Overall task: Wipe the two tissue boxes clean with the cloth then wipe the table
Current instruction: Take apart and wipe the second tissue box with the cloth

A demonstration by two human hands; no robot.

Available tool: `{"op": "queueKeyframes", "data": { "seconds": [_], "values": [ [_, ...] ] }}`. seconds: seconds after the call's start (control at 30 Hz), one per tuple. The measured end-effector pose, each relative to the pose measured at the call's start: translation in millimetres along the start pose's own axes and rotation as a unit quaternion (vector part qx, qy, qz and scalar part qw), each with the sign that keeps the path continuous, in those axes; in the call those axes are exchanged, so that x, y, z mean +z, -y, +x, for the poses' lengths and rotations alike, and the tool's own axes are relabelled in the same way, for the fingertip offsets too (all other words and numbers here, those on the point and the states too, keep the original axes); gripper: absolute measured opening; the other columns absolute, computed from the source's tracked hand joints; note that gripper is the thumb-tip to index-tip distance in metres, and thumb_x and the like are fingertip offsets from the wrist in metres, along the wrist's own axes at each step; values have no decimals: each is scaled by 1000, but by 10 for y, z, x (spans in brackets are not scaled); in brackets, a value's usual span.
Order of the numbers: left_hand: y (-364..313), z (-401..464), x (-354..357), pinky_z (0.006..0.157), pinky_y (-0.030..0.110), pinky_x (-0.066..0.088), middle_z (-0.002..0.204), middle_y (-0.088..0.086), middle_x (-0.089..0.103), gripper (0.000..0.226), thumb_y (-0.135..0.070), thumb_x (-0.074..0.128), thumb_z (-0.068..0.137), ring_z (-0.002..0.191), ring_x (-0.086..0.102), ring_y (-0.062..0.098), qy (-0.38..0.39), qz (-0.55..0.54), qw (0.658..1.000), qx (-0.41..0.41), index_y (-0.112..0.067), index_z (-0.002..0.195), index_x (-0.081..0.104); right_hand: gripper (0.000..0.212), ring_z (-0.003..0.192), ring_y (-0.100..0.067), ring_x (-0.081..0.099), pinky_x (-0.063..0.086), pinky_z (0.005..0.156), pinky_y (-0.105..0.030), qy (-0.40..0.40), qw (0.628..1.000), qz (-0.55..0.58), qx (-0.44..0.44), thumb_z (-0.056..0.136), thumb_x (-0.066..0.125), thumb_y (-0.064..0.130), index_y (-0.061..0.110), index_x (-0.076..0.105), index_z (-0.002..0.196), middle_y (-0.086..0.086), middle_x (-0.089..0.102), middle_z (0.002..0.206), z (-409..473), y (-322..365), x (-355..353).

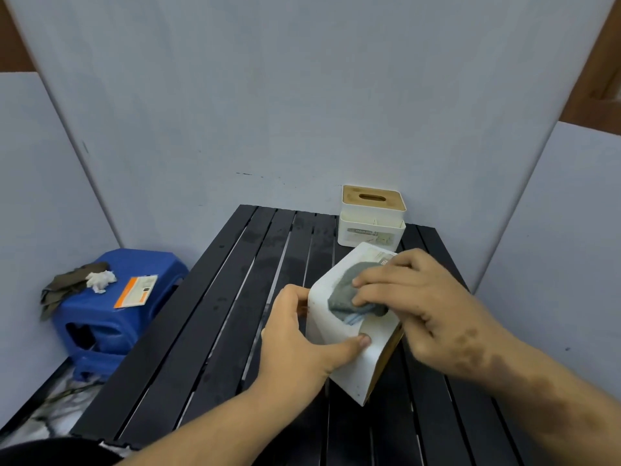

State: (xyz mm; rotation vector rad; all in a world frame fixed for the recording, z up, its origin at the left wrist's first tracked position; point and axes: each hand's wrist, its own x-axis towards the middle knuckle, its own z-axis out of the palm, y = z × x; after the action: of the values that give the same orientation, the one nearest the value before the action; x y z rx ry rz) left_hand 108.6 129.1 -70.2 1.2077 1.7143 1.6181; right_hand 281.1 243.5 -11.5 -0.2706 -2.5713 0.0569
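A white tissue box (339, 317), tipped on its side over the black table (215, 317), was gripped by the left hand (295, 338), thumb curled round it for steadying. A grey cloth (349, 297) was pressed against it by the right hand's (426, 304) bent fingers. A second box (371, 216) stood behind, unwiped.

Both forearms are bare to the frame's edge, no sleeves, watch or rings showing on the hands, left hand (295, 334) and right hand (426, 307), with short, unpainted nails.
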Motion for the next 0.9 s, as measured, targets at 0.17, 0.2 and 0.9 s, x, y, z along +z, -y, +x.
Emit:
{"op": "queueKeyframes", "data": {
  "seconds": [0.17, 0.2, 0.9],
  "values": [
    [23, 15, 51, 82, 35, 55, 102, -19, 63, 71, -59, 90, 42, 106, 56, 10, -16, 54, 998, -26, -39, 97, 52, 71, 102, -26, 54, 46, 92, -31, -84, 981, 35, 171, 77, 58, -21, 43, 67, 107, 28, 60, 122, -163, -444, -2],
    [24, 26, 59, 84, 40, 55, 103, -20, 62, 72, -64, 88, 41, 109, 55, 14, -12, 65, 997, -29, -41, 98, 50, 71, 103, -25, 54, 46, 93, -29, -95, 976, 43, 192, 76, 60, -22, 41, 67, 107, 24, 63, 121, -172, -437, 20],
    [-935, 756, -497, 105, 43, 29, 158, -17, 31, 98, 6, 71, 76, 137, 32, 16, 341, 587, 650, 342, -48, 146, 29, 38, 88, -4, 59, 39, 67, -11, 26, 873, 181, 451, 88, 61, -2, 34, 73, 92, 12, 68, 96, -584, 311, -162]
  ]
}}
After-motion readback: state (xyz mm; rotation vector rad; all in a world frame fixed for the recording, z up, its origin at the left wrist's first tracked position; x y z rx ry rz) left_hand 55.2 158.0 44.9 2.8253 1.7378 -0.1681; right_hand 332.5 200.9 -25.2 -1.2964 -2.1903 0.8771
